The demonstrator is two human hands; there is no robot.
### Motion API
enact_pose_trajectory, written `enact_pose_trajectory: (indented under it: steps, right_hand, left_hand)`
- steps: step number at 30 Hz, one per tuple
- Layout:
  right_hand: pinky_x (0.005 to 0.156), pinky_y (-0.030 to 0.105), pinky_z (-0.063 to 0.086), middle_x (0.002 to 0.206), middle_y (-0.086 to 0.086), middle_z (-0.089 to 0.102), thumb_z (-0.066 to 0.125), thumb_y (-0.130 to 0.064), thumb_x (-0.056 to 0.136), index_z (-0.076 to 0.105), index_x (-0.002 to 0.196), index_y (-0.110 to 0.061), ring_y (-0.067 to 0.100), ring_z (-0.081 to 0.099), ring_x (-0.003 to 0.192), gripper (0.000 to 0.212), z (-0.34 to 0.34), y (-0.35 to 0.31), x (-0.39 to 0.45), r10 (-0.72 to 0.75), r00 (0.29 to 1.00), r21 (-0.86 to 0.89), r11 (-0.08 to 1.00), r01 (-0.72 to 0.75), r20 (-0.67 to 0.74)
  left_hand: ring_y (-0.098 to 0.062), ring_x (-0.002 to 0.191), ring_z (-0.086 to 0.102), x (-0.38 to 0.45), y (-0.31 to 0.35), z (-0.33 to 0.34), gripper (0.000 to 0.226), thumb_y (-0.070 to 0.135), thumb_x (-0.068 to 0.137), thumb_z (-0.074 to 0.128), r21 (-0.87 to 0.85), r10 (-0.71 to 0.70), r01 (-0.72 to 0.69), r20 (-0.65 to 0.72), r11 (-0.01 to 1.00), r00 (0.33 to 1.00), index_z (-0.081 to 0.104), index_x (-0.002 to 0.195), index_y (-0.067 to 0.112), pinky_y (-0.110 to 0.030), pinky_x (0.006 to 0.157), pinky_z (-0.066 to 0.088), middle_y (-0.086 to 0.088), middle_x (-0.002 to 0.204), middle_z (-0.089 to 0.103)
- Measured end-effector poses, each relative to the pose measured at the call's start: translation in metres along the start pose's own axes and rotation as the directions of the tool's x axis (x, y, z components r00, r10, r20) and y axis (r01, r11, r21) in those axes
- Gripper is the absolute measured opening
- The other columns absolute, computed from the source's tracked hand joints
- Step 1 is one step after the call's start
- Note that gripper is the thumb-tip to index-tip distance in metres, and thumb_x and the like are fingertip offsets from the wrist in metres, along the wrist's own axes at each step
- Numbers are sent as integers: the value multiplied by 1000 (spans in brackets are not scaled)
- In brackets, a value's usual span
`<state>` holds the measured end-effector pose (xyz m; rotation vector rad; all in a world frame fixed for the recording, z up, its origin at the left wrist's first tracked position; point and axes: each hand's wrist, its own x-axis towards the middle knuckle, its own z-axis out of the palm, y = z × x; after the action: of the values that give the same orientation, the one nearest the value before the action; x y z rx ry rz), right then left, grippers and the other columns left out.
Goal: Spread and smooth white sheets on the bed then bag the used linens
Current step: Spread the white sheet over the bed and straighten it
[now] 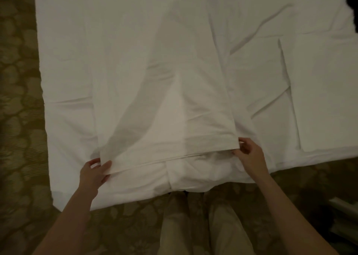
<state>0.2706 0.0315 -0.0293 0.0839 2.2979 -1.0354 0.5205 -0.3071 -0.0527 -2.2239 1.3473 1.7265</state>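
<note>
Spreading step, judged: left hand [95, 172] and right hand [249, 154] each pinching a near corner of the folded white sheet [155, 99] lying mid-frame along the bed [64, 61]; next, opening sideways.

Folded sheet [155, 84]: far end cut off by the top edge; fingers of the left hand [95, 172] partly tucked under its near corner, so the grip is not fully visible. Bed [64, 119]: far part and right side run out of frame. Dark object [348, 0], top right corner: cropped, unidentifiable; pale object [342, 206] at right edge blurred and cropped.
</note>
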Motion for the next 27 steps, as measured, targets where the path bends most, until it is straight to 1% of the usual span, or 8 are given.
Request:
enact_pose_trajectory:
  steps: [4,6,10,13,16,19,22,27]
  right_hand:
    - [81,36,52,101,-7,61,63,-39,89,59,114,-17,9,58,92,33,-4,-24,7,100,988,203,971,-123,122]
    - [82,36,52,97,-5,63,60,-35,93,63,106,-14,10,58,88,26,1,-31,15,119,989,164,978,-132,89]
    - [77,39,52,90,27,67,69,-25,88,66,88,10,40,63,87,35,6,-27,23,70,997,43,997,-71,17]
    - [81,48,57,82,16,69,73,-24,85,68,77,-4,33,66,85,22,4,-25,27,126,992,41,991,-127,26]
    - [72,34,59,83,9,68,74,-21,83,66,78,-8,23,65,79,16,2,-28,29,172,981,90,980,-180,91]
    - [49,16,51,73,8,65,74,-18,84,64,81,-5,15,60,58,17,-3,-34,25,165,979,104,978,-178,122]
    - [45,16,42,49,8,55,71,-25,86,63,70,2,6,48,38,32,-9,-33,25,129,986,2,991,-130,104]
    - [55,25,40,37,4,46,62,-33,92,50,44,-5,11,45,36,57,-5,-43,21,76,996,-78,994,-72,53]
  left_hand:
    - [-28,95,61,-2,-5,-3,42,7,91,63,-42,-83,90,133,995,988,50,130,-4,-38,89,47,-18,120,58]
    - [-31,102,60,-4,-4,0,41,7,91,63,-57,-74,83,147,995,986,51,129,-5,-38,91,46,-18,120,59]
    - [-30,105,58,-7,-4,0,39,7,91,63,-32,-29,33,124,999,992,52,126,-7,-37,92,46,-19,121,58]
    - [-29,102,59,-8,-3,-3,38,7,90,65,-39,-35,40,117,998,993,54,124,-7,-36,89,51,-18,119,59]
    - [-23,88,66,-11,4,-4,25,11,89,67,-90,-50,63,148,994,988,60,108,-3,-23,66,60,-13,102,66]
    - [-16,71,73,-14,15,-6,15,14,89,67,-94,-18,36,186,995,982,63,98,3,-17,57,57,-10,92,70]
    - [-10,60,71,-14,24,-12,14,16,90,66,-85,11,3,165,996,986,64,95,4,-14,53,54,-11,87,69]
    - [-10,64,71,-21,57,-16,16,19,95,59,-172,100,-66,197,983,975,64,92,4,-20,65,56,-13,87,68]
